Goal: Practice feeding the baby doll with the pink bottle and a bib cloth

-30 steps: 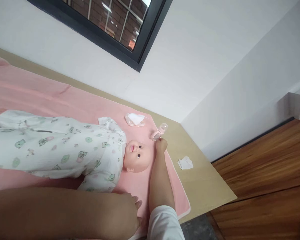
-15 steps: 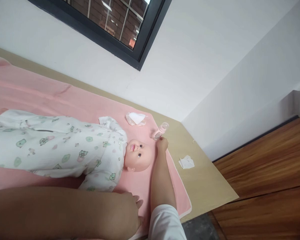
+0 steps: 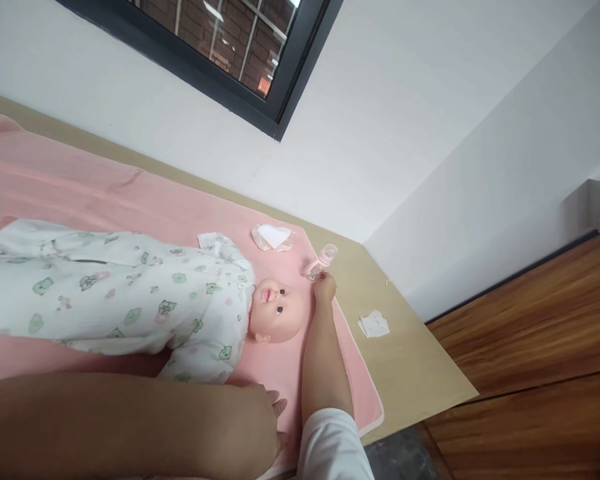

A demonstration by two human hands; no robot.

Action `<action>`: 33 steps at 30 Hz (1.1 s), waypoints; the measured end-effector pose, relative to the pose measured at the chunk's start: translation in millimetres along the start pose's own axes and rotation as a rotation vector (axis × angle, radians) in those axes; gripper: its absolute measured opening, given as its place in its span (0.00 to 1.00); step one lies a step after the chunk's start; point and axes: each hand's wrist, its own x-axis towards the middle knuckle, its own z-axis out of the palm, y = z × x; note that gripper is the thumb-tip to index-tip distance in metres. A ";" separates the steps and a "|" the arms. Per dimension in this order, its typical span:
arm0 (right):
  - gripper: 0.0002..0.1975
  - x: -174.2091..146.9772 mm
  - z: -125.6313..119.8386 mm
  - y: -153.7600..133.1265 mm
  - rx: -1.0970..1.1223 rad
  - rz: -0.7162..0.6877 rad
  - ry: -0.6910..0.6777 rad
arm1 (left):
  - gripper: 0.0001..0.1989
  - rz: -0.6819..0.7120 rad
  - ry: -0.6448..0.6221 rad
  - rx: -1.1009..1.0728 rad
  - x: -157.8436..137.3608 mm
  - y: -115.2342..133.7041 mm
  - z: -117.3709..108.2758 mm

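My right hand reaches past the doll's head, its fingers closed at a small clear baby bottle with a pink collar and a clear cap. The bottle leans at the edge of the pink mat. On the mat a baby doll lies on its back, head to the right, in a white printed outfit. Close to the camera, my left hand is beside the doll's shoulder over the mat. Its fingertips show apart with nothing between them; the rest of its fingers are hidden.
A clear plastic packet with something white lies above the doll's head. A crumpled white tissue is on the wooden table. Behind stand a white wall and a dark-framed window. Wooden panels are at the right.
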 end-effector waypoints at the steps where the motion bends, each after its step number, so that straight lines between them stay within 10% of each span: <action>1: 0.19 0.2 0.2 0.2 -0.006 -0.003 -0.002 | 0.37 0.003 0.008 0.009 0.4 -0.2 1.3; 33: 0.20 -3.9 -4.7 -5.8 -0.141 -0.014 -0.012 | 0.48 -0.020 -0.048 0.032 -2.0 5.1 -8.7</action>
